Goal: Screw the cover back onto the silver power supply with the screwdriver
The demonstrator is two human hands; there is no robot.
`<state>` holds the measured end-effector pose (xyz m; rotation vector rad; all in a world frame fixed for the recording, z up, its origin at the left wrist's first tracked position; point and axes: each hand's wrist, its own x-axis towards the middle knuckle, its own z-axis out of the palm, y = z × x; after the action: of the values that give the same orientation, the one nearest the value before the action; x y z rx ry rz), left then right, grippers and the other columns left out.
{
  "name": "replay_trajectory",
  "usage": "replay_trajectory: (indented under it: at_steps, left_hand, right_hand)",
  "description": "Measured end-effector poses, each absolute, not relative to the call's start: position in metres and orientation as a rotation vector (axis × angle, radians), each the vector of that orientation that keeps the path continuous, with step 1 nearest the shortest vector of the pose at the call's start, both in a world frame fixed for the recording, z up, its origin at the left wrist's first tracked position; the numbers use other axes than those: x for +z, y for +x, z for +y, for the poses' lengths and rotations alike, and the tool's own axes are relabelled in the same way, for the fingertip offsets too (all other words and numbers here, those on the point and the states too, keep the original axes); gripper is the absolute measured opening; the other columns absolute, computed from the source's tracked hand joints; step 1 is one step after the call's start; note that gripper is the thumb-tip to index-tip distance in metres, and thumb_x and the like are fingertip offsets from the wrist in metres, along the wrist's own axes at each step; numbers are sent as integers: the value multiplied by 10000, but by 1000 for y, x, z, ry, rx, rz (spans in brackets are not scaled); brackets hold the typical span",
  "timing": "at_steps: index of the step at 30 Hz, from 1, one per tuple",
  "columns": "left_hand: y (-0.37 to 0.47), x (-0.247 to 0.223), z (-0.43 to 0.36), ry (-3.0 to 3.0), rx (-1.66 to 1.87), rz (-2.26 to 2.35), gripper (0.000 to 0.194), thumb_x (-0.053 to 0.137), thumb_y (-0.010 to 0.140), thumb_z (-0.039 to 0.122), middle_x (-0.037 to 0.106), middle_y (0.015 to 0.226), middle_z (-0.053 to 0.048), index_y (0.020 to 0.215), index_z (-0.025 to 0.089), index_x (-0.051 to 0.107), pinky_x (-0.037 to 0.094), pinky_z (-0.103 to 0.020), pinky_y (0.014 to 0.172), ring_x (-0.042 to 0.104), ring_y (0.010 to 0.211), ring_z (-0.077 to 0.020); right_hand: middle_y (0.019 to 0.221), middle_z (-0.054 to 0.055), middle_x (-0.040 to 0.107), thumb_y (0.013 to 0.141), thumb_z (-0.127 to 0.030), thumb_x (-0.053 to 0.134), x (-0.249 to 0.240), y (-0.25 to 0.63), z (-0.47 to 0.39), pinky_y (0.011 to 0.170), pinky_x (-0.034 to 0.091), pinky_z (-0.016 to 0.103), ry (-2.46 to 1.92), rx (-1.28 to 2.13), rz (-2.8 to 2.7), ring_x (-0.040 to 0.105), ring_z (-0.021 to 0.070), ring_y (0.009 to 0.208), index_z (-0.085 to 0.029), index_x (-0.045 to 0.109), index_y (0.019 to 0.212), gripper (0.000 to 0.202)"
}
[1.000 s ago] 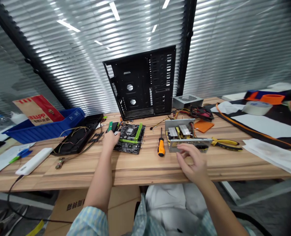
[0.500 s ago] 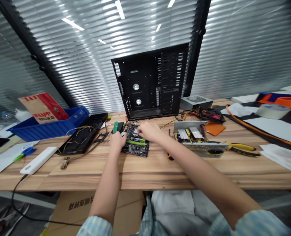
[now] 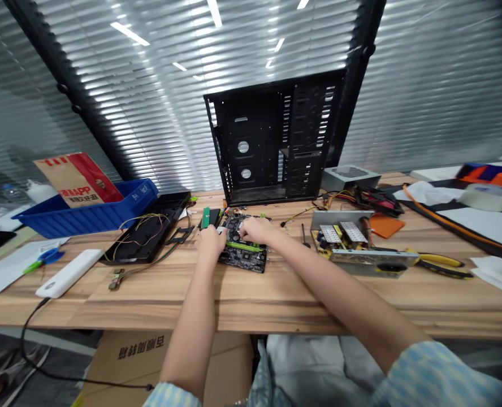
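Note:
A black motherboard (image 3: 243,261) with lime-green slots lies flat on the table. My left hand (image 3: 211,242) is at its left edge, fingers bent and closed there, the fingertips partly hidden. Over the upper middle of the board, by the pale CPU socket area, my right hand (image 3: 257,229) has its fingers curled down in a pinch. Whatever is between those fingers is too small to make out. A green memory stick (image 3: 206,217) rests just beyond my left hand, beside a small black part (image 3: 215,217).
Behind the board stands a black computer case (image 3: 255,130). An opened power supply (image 3: 361,254), a screwdriver (image 3: 304,236) and pliers (image 3: 441,263) lie to the right. On the left are a blue bin (image 3: 85,217), a black panel (image 3: 149,240) with wires and a white power bank (image 3: 69,273).
The whole view has shifted, so things on the table appear farther right. Both hands stay at the motherboard, the right fingers still curled over its upper middle.

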<state>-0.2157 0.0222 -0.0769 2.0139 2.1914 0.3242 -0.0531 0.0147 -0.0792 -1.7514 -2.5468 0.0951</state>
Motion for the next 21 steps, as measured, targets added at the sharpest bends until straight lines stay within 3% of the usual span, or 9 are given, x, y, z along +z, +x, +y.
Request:
replay_trajectory:
  at_steps: [8,16,21]
  left_hand:
    - [-216,-78,23,2013,317,2198,488,491,926,476,639,1238,-270,1190,88,624,482,-462,952,621,1179,-376]
    - [-216,-79,23,2020,325,2197,496,481,924,481,640,1240,-261,1197,90,618,482,-478,955,613,1186,-380]
    - [-218,-81,26,2017,327,2188,499,488,914,496,636,1254,-260,1177,98,634,476,-463,964,606,1199,-372]
  right_hand:
    - [1138,51,711,852,-211,556,-81,-56,13,792,504,272,-1698,23,-2561,667,228,1044,-253,762,968,241]
    - [1185,34,697,898,-280,539,-75,-53,10,819,503,261,-1703,34,-2563,659,214,1083,-279,753,972,227]
    - [1161,148,708,923,-196,469,-59,-43,5,858,528,360,-1956,10,-2391,677,286,1083,-189,741,1062,306]
